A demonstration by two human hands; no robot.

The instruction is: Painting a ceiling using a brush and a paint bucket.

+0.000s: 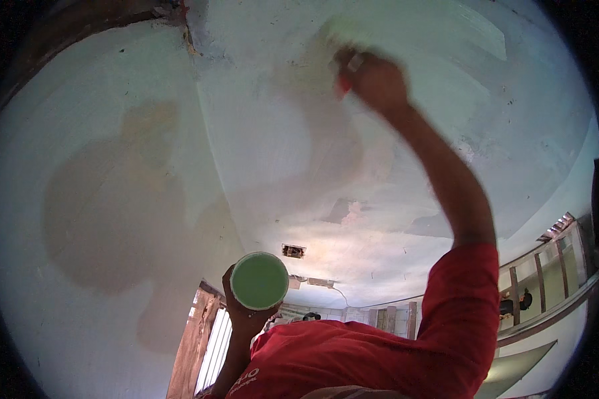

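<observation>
Surface: a pale blue-green expanse (pixel 512 146), patchy and stained, filled most of the view.
Seam: a thin line (pixel 207 133) ran down from 11 o'clock toward 7, parting two stretches of it.
Upper edge: a dark curved beam (pixel 93 33) bordered the surface at 10 o'clock.
Shadow: a broad dark shape (pixel 113 219) lay across 9 o'clock.
Right hand: lifted at 1 o'clock, the hand (pixel 383 83) had its fingers bunched around a small tool (pixel 344 88) with a red part; blur hid its exact kind.
Left hand: at 7 o'clock, the hand (pixel 245 319) was curled around a round container (pixel 259 308), pale-rimmed and green inside.
Recess: a small brown-edged box (pixel 293 251) sat at 6 o'clock, near the container.
Lower edges: a barred window (pixel 214 342) at 7 o'clock, a red shirt (pixel 353 346) at 6, and a frame with dark uprights (pixel 514 292) at 4.
Room to move: the hands were well apart, with a wide stretch of surface between them; the container sat in a tighter spot, near the shirt.
</observation>
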